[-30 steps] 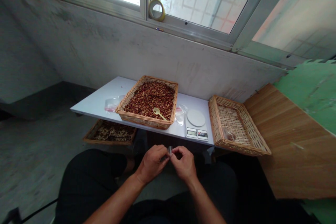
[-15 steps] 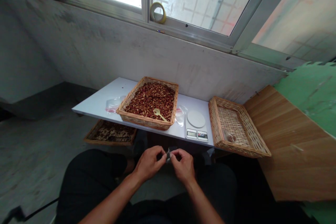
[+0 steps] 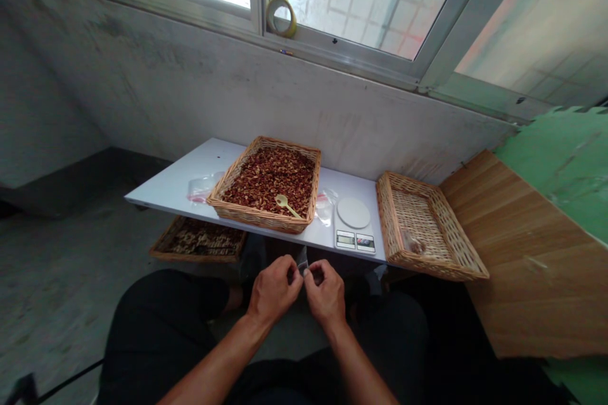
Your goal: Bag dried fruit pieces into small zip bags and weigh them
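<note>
My left hand point(image 3: 273, 288) and my right hand point(image 3: 327, 294) meet in front of the table edge, above my lap. Both are closed, with thumbs and fingertips pinching a small clear plastic bag point(image 3: 303, 258). Only a thin, see-through part of it shows between the fingers. Beyond them on the table stands a wicker basket point(image 3: 266, 220) full of reddish-brown dried pieces point(image 3: 270, 180), with a pale yellow spoon point(image 3: 284, 202) lying on top. A white kitchen scale point(image 3: 354, 214) sits to the right of this basket, its round plate bare.
Clear bags with red strips lie left point(image 3: 202, 188) and right point(image 3: 325, 205) of the full basket. Another wicker basket point(image 3: 434, 218), at the right, holds a small filled bag point(image 3: 413, 243). A lower tray point(image 3: 194, 256) sits under the table. A wooden board point(image 3: 536, 266) stands at right.
Both hands have moved slightly, and the fingers have shifted their pinch on the plastic bag. A bit more of the bag now sticks up between them. The view has tilted a little.
</note>
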Motion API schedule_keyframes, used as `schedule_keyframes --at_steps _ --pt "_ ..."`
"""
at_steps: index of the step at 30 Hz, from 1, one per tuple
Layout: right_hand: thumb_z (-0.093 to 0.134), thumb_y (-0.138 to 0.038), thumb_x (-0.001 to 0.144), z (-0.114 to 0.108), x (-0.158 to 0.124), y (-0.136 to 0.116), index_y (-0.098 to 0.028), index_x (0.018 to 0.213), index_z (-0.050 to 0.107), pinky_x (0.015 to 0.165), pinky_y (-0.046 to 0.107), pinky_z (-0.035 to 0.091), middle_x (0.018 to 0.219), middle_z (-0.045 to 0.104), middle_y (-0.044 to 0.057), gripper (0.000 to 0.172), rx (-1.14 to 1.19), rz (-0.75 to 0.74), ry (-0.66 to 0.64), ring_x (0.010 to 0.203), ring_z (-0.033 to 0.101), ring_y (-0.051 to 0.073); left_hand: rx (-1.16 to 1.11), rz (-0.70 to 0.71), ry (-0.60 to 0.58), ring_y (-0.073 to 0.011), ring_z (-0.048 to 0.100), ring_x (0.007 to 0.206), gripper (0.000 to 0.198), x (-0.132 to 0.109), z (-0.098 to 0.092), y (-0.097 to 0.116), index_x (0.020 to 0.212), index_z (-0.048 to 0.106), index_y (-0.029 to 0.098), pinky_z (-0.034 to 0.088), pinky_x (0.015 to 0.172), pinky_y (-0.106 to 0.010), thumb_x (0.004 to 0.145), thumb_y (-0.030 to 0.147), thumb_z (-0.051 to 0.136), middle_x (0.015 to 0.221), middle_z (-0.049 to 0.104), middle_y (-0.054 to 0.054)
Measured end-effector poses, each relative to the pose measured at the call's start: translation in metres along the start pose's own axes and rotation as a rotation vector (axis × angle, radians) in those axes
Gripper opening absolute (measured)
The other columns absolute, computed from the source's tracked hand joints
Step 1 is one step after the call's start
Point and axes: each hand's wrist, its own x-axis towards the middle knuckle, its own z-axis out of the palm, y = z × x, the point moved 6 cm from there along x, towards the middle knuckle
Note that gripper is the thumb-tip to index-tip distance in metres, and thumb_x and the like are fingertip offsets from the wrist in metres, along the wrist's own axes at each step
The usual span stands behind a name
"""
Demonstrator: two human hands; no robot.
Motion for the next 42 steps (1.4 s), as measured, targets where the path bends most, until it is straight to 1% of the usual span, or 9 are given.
schedule_keyframes --at_steps 6,14,19,21,23,26,33,37,42 --pt "0.064 -0.042 0.080 0.019 -0.002 0.033 -0.020 0.076 0.069 0.054 0.024 0.046 0.064 0.068 0.001 0.023 0.225 0.226 -0.032 0.058 0.062 0.017 -0.035 0.052 -0.029 -0.0158 0.063 0.074 0.006 -0.011 0.003 0.000 0.090 0.058 0.022 0.044 0.069 -0.025 0.089 0.019 0.053 0.082 0.063 -0.001" --pt "0.063 -0.034 0.081 0.021 -0.015 0.026 -0.020 0.077 0.068 0.058 0.024 0.046 0.067 0.069 0.000 0.016 0.138 0.183 -0.048 0.061 0.064 0.016 0.002 -0.028 0.014 -0.0160 0.063 0.075 0.022 -0.015 -0.004 -0.002 0.103 0.064 0.024 0.044 0.069 -0.026 0.086 0.015 0.052 0.088 0.066 -0.001" --pt "0.066 -0.034 0.074 0.030 -0.014 0.049 -0.019 0.076 0.065 0.052 0.024 0.047 0.063 0.068 0.001 0.015 0.318 0.337 -0.131 0.057 0.066 0.017 -0.221 -0.005 -0.100 -0.0167 0.065 0.082 0.030 -0.014 -0.008 -0.006 0.116 0.067 0.025 0.051 0.078 -0.028 0.088 0.019 0.056 0.094 0.068 -0.003" --pt "0.067 -0.034 0.071 0.031 -0.010 0.055 -0.019 0.075 0.063 0.046 0.022 0.044 0.061 0.067 0.001 0.016 0.401 0.407 -0.181 0.052 0.063 0.016 -0.295 0.076 -0.164 -0.0208 0.066 0.103 0.046 -0.014 -0.011 -0.008 0.131 0.061 0.026 0.052 0.091 -0.033 0.086 0.025 0.063 0.114 0.068 -0.007" --pt "0.067 -0.035 0.069 0.031 -0.006 0.053 -0.019 0.073 0.061 0.043 0.021 0.040 0.059 0.066 0.000 0.018 0.470 0.456 -0.247 0.048 0.061 0.015 -0.305 0.186 -0.241 -0.0274 0.055 0.128 0.074 -0.013 -0.014 -0.008 0.146 0.049 0.028 0.044 0.109 -0.043 0.077 0.032 0.077 0.140 0.059 -0.010" --pt "0.068 -0.036 0.067 0.029 -0.003 0.042 -0.018 0.073 0.060 0.042 0.019 0.037 0.055 0.064 -0.001 0.020 0.491 0.488 -0.347 0.046 0.060 0.014 -0.257 0.285 -0.352 -0.0333 0.040 0.144 0.103 -0.008 -0.015 -0.008 0.152 0.041 0.028 0.033 0.118 -0.051 0.062 0.038 0.089 0.154 0.048 -0.012" --pt "0.070 -0.036 0.068 0.027 -0.004 0.021 -0.016 0.073 0.062 0.045 0.019 0.036 0.056 0.063 -0.003 0.021 0.489 0.418 -0.473 0.047 0.055 0.010 -0.266 0.207 -0.439 -0.0282 0.062 0.120 0.074 -0.001 -0.014 -0.002 0.136 0.060 0.026 0.045 0.107 -0.043 0.066 0.028 0.085 0.131 0.067 -0.009" --pt "0.072 -0.035 0.069 0.024 -0.002 0.020 -0.018 0.081 0.060 0.045 0.019 0.036 0.054 0.058 -0.006 0.024 0.549 0.388 -0.427 0.044 0.050 0.008 -0.407 0.149 -0.359 -0.0227 0.066 0.111 0.054 -0.003 -0.016 0.000 0.127 0.066 0.024 0.050 0.098 -0.034 0.074 0.024 0.078 0.122 0.071 -0.007" --pt "0.073 -0.040 0.073 0.019 -0.001 0.015 -0.022 0.087 0.053 0.045 0.019 0.039 0.059 0.059 -0.007 0.030 0.582 0.337 -0.372 0.046 0.055 0.011 -0.476 0.070 -0.273 -0.0235 0.066 0.113 0.049 -0.005 -0.013 -0.006 0.125 0.067 0.024 0.050 0.102 -0.037 0.077 0.024 0.074 0.124 0.071 -0.007"
